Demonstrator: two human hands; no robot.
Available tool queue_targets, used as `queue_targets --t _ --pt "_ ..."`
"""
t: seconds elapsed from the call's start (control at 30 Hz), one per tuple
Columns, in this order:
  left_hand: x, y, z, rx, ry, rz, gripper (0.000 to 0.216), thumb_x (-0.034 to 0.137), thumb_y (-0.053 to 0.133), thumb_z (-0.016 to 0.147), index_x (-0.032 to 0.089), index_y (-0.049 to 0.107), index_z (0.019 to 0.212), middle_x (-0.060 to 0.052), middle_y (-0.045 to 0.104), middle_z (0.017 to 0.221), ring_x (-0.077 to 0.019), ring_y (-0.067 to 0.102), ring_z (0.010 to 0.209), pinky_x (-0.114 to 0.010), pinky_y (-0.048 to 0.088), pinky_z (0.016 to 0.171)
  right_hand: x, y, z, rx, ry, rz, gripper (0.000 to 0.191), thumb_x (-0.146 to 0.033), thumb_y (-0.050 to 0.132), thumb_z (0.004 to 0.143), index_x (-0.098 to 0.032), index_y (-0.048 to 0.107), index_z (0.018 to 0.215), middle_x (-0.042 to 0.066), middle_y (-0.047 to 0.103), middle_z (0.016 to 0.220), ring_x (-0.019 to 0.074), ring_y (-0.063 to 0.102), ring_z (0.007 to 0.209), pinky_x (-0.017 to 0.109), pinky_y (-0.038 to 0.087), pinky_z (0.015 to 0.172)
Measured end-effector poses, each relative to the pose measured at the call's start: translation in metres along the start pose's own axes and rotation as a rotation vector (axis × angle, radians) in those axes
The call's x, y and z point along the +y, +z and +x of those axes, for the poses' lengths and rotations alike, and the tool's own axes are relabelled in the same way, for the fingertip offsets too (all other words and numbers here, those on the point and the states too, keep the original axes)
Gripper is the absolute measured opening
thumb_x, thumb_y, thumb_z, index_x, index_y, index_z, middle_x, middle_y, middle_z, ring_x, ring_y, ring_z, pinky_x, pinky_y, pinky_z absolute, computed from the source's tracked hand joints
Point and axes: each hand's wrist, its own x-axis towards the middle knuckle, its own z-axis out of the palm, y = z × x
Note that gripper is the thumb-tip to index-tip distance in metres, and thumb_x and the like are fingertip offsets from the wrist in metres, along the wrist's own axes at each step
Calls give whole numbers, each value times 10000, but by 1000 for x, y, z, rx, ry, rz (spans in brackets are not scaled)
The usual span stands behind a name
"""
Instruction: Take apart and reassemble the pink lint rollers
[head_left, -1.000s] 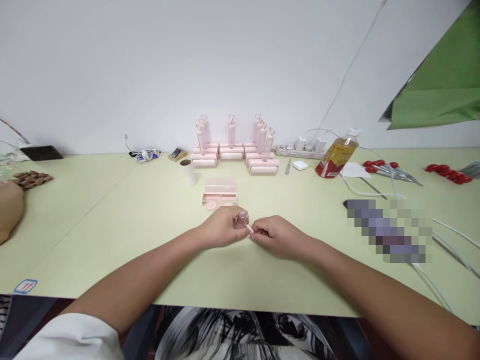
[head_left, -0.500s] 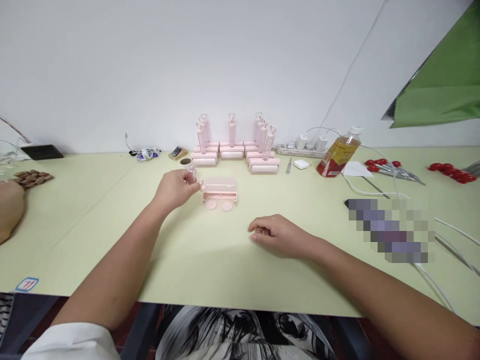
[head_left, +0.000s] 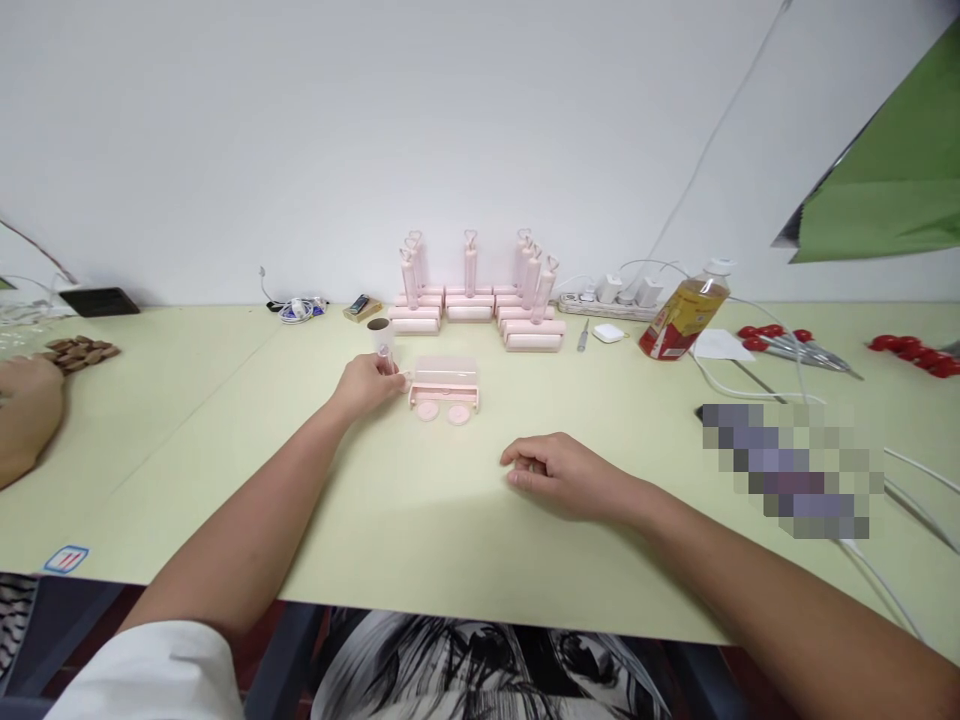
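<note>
My left hand [head_left: 367,383] reaches forward and is closed around a small clear pink handle piece [head_left: 387,356], holding it just left of a pink roller base [head_left: 444,382] with two round pink discs [head_left: 442,411] in front. A white paper roll [head_left: 379,331] stands right behind my fingers. My right hand [head_left: 559,472] rests on the yellow-green table [head_left: 450,500] nearer to me, fingers loosely curled, nothing visible in them.
Rows of assembled pink rollers [head_left: 472,300] stand at the back. A power strip [head_left: 615,300], a tilted bottle of amber liquid [head_left: 682,315], red-handled tools [head_left: 787,340], cables [head_left: 300,308] and a blurred patch [head_left: 787,470] lie to the right. Another person's arm [head_left: 26,415] shows at the left edge.
My left hand carried the clear pink piece away from my right hand, forward and left to beside the roller base. My right hand stayed where it was.
</note>
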Motion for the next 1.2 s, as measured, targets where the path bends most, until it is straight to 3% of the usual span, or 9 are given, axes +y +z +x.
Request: queue_targets --t 0.23,0.43,0.67,0.83,0.93,1.03,1.1,1.2 --pt "-7 -5 4 -18 26 -15 279 420 725 602 179 654 724 -44 707 951 -193 615 779 -273 434 671 1 0 -1 -5 16 10 237 -324 535 870 -188 671 1009 19 663 766 139 562 658 250 395 603" --pt "-10 -16 5 -68 24 65 273 428 718 611 180 611 648 -24 691 852 -192 603 749 -279 418 666 1 0 0 -11 11 15 249 -331 537 869 -184 668 1021 23 664 776 139 558 658 252 391 604" --pt "-10 -23 11 -97 -3 172 352 515 712 595 187 636 701 -24 652 743 -182 569 665 -267 386 566 2 -1 0 -19 17 24 251 -325 535 867 -185 670 1025 29 666 788 149 568 679 259 395 616" --pt "-22 -54 12 -283 -36 187 470 491 772 521 224 713 903 -60 694 927 -225 637 784 -261 443 606 3 -1 0 -27 13 33 256 -334 541 867 -187 668 1033 32 662 794 152 567 682 260 399 613" --pt "-31 -76 15 -317 -105 10 684 355 793 506 271 656 1171 -106 639 1215 -257 642 970 -269 498 693 2 0 0 -28 15 33 254 -325 542 865 -187 667 1038 26 657 777 148 562 667 257 398 606" --pt "-34 -79 23 -340 -83 -258 824 251 749 559 328 513 1345 -115 505 1406 -234 623 1039 -278 517 740 2 0 1 -26 13 35 253 -321 545 862 -187 668 1037 20 655 770 144 558 662 254 396 603" --pt "-33 -71 31 -363 -59 -356 838 225 731 555 325 491 1352 -114 506 1396 -206 632 983 -264 510 699 3 0 1 -22 17 40 253 -324 545 861 -186 668 1033 18 655 769 143 557 661 254 394 602" --pt "-31 -51 43 -393 -33 -397 676 211 698 528 247 587 1193 -81 642 1140 -156 624 797 -234 464 595 4 0 1 -23 21 55 259 -329 542 863 -183 665 1039 15 650 764 142 558 660 252 396 601"
